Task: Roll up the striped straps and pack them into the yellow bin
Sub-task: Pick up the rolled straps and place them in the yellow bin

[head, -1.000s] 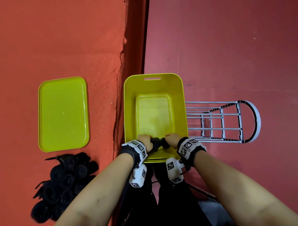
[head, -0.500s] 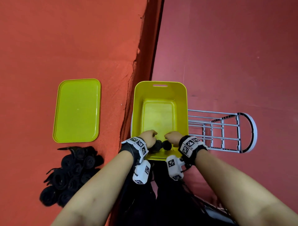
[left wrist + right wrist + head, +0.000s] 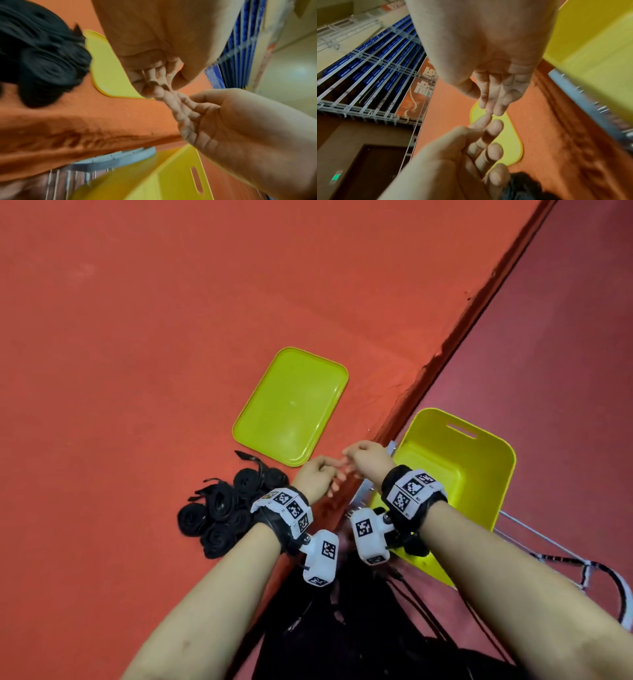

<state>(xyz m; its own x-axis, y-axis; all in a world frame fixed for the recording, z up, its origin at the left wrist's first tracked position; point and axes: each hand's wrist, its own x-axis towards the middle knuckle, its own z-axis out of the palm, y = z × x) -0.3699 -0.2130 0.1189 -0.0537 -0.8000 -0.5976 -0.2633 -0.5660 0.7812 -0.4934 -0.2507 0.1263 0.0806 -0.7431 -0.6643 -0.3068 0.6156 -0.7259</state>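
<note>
Hovering beside the yellow bin (image 3: 493,474), the left hand (image 3: 313,479) and right hand (image 3: 368,462) meet fingertip to fingertip, fingers loosely curled and empty. Rolled black straps (image 3: 222,511) lie heaped left of the bin, just below a yellow tray (image 3: 291,405).

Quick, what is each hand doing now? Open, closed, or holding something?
Left hand: open, fingers loosely curled, holding nothing.
Right hand: open, fingers relaxed, holding nothing; its fingertips meet those of the left hand.

Head view's evenly lit and fairly sharp, soft shadows only. Both wrist views are dimmer, warm-tinted, heavily motion-smeared, with strong fisheye stretching toward the edges.
</note>
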